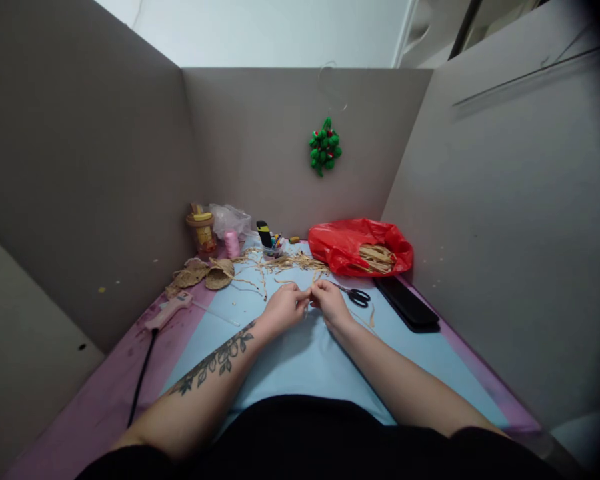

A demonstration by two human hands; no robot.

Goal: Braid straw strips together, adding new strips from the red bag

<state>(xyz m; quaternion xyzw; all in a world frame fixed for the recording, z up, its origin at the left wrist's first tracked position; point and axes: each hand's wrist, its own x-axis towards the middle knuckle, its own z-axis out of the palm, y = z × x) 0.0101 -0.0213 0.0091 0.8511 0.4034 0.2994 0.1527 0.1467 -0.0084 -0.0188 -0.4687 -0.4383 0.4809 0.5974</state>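
My left hand (pixel 286 305) and my right hand (pixel 331 303) meet above the blue cloth (pixel 285 380), fingertips pinched together. A thin straw strand (pixel 317 275) shows at the fingers; most of it is hidden by them. Just beyond lies a loose pile of dry straw pieces (pixel 290 261). Black-handled scissors (pixel 359 297) rest right beside my right hand, their blades partly behind it. Left of my left hand, thin straw strands trail across the cloth near a small woven straw piece (pixel 220 274).
A red plastic bag (pixel 335 243) holding straw sits back right, near a black flat case (pixel 409 307). At left are a glue gun (pixel 173 310), pink thread spool (pixel 232 245), lidded cup (pixel 201 232) and pen tub (pixel 273 251). Grey partitions enclose three sides; a green ornament (pixel 325 148) hangs behind.
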